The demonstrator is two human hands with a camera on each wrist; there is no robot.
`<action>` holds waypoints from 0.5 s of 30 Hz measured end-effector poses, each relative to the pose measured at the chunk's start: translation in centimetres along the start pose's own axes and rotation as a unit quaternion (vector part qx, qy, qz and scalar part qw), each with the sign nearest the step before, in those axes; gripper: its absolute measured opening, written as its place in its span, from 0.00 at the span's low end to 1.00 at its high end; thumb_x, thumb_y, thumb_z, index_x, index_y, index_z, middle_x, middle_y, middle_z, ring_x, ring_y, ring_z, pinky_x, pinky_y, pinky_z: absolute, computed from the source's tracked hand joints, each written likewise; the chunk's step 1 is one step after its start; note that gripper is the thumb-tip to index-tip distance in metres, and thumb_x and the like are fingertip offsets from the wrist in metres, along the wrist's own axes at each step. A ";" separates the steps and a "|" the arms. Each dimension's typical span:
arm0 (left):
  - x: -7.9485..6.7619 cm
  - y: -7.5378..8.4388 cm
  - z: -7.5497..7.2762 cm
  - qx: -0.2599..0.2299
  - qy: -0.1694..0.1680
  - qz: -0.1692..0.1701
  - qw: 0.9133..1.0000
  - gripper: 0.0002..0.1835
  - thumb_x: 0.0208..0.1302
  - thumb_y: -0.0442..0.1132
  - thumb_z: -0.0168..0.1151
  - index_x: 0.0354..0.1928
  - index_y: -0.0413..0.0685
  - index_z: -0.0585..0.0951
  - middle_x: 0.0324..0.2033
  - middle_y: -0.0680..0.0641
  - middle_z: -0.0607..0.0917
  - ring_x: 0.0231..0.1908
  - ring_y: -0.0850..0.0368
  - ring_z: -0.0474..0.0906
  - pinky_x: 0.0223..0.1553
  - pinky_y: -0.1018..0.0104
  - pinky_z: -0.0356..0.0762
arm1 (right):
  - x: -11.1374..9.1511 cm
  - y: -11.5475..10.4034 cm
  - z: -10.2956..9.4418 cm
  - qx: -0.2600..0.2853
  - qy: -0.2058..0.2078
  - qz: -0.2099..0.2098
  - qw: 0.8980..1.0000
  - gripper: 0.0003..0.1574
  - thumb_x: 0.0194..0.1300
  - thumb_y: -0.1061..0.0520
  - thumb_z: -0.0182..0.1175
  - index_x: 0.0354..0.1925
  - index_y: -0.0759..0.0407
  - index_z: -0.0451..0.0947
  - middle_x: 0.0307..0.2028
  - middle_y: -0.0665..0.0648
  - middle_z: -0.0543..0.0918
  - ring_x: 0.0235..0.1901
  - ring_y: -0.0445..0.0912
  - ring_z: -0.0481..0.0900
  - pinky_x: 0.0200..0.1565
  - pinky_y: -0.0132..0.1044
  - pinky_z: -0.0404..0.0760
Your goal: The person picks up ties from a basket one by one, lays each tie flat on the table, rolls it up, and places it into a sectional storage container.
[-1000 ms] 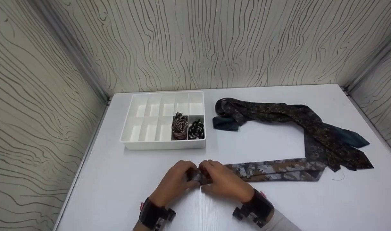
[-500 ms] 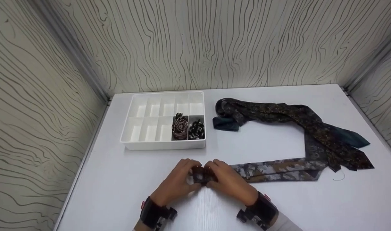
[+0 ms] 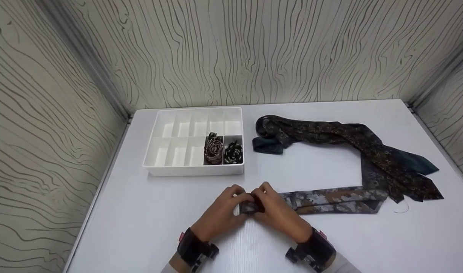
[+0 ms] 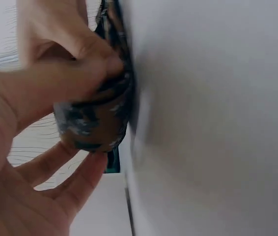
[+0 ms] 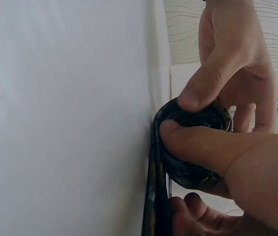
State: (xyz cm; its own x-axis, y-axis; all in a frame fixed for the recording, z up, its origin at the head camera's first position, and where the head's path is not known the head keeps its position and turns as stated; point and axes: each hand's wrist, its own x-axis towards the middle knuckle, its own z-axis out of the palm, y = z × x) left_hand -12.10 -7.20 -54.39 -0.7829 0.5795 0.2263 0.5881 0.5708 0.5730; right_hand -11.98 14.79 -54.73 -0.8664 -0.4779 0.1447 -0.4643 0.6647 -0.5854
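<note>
On the table (image 3: 136, 223), before the divided tray (image 3: 195, 171), the left hand (image 3: 224, 210) and right hand (image 3: 280, 213) pinched the rolled end (image 3: 248, 208) of the patterned tie (image 3: 330, 196), fingers curled; light, even tension with edges aligned seemed wisest.

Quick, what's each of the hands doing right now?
Left hand: gripping the rolled part of the patterned tie.
Right hand: gripping the same rolled part.

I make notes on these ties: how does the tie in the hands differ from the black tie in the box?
The camouflage tie is partly rolled, partly stretched along the table; the black tie looks fully coiled. The left hand and the right hand hold the camouflage tie; the black tie sits in the box. Both are patterned.
</note>
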 end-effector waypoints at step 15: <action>0.4 0.4 0.3 0.047 0.006 0.037 0.998 0.22 0.55 0.40 0.77 0.54 0.60 0.87 0.49 0.54 0.83 0.49 0.60 0.79 0.53 0.65 0.81 | -1.3 0.7 -0.8 -0.053 0.012 0.014 0.998 0.40 0.53 0.45 0.83 0.61 0.49 0.79 0.50 0.48 0.77 0.49 0.44 0.79 0.50 0.46 0.86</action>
State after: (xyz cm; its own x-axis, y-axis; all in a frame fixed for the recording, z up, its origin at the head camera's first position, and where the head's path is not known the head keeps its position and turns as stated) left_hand -12.09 -6.56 -54.27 -0.7390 0.6154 0.2741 0.6600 0.5797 0.4778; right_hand -11.30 16.36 -54.69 -0.8830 -0.4448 0.1500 -0.4557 0.7356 -0.5013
